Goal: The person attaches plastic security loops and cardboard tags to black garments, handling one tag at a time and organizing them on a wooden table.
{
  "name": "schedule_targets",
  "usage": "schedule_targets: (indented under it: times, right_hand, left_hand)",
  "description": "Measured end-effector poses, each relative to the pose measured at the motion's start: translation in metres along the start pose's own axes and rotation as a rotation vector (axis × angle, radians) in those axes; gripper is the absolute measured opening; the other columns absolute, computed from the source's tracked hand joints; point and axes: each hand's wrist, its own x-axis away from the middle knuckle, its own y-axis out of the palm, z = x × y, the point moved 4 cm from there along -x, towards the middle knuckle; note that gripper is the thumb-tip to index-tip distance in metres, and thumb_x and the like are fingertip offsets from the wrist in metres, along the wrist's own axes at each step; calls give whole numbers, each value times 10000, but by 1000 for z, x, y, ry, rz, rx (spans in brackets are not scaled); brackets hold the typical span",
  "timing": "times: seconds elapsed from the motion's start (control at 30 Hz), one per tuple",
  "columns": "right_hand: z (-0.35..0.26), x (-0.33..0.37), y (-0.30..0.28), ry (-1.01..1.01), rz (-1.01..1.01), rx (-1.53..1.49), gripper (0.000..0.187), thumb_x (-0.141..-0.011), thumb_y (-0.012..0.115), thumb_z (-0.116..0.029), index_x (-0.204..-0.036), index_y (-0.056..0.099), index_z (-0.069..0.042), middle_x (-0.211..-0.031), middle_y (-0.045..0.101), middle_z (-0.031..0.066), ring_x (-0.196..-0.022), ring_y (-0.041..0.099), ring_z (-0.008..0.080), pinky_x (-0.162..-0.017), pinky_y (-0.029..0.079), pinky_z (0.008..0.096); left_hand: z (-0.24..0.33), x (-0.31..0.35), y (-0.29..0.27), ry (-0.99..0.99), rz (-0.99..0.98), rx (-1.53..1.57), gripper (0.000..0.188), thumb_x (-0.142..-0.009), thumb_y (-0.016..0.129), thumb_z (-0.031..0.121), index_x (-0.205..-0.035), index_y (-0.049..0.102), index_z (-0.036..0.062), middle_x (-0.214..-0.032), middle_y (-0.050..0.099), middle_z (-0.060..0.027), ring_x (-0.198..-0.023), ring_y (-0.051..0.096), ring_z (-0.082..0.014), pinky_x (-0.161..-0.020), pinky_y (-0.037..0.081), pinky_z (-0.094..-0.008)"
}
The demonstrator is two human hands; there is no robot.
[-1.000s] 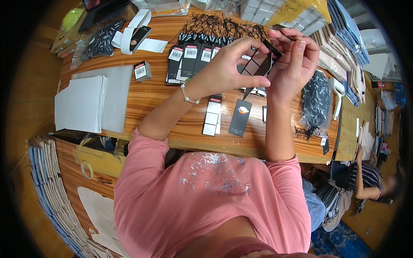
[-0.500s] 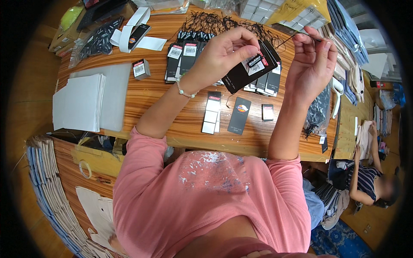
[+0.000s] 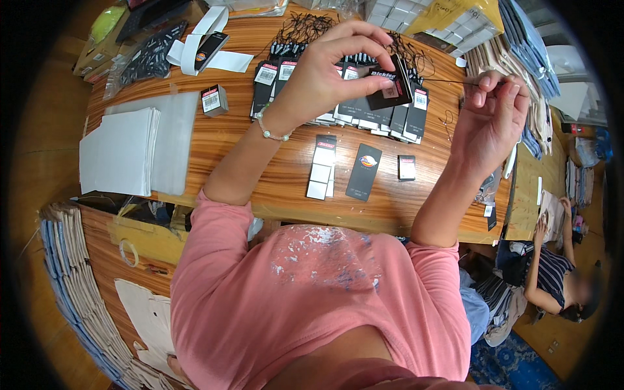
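Above the far right part of the table, my left hand (image 3: 325,73) pinches a few black hang tags (image 3: 394,90) between thumb and fingers. A dark string (image 3: 448,82) runs from the tags, stretched nearly straight, to my right hand (image 3: 493,123), whose fingertips are closed on its other end. Behind and below my left hand lies a row of strung black tags (image 3: 415,120) with white stickers, their black cords (image 3: 302,27) bunched at the far side. Nearer me lie a single black tag (image 3: 362,172), strips of white stickers (image 3: 318,174) and a small card stack (image 3: 406,168).
White sheets (image 3: 119,153) and a small block of cards (image 3: 214,101) lie on the left of the wooden table (image 3: 260,195). A curled label strip (image 3: 218,62) is farther back. Folded garments (image 3: 497,78) border the right. Another person (image 3: 552,273) works at far right.
My right hand has moved right and slightly down, drawing the string straighter. My left hand has shifted up a little and turned the tags, uncovering more of the row.
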Motion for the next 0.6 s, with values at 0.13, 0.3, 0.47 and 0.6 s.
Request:
schedule_targets:
  times: [0.13, 0.3, 0.47, 0.6]
  right_hand:
    - [-2, 8, -3, 38, -13, 5, 117, -887, 486, -70, -993, 484, -20, -764, 559, 130, -608, 478, 138, -600, 401, 243]
    - [9, 18, 5, 134, -40, 96, 208, -842, 491, 35, -1046, 455, 14, -817, 578, 154, -646, 519, 134, -630, 438, 231]
    - [18, 27, 22, 295, -159, 300, 247, -819, 551, 6, -1042, 446, 4, -763, 614, 104, -678, 567, 124, -642, 457, 225]
    - [25, 35, 35, 385, -230, 300, 228, -818, 538, 37, -1007, 417, -5, -771, 604, 79, -734, 579, 119, -657, 459, 218]
  left_hand:
    - [5, 0, -6, 12, -2, -63, 203, -668, 688, -28, -851, 620, 26, -944, 584, -61, -867, 558, -142, -789, 430, -239]
    - [8, 6, -9, -102, 6, 54, 185, -714, 643, -62, -885, 627, 8, -932, 606, -67, -853, 577, -132, -768, 465, -232]
    - [17, 5, -8, -192, 38, 244, 263, -741, 626, -58, -995, 587, -2, -960, 602, -71, -878, 578, -126, -774, 480, -234]
    - [13, 8, -9, -246, 59, 342, 309, -749, 629, -46, -1047, 550, -12, -975, 599, -73, -867, 582, -117, -781, 487, -235]
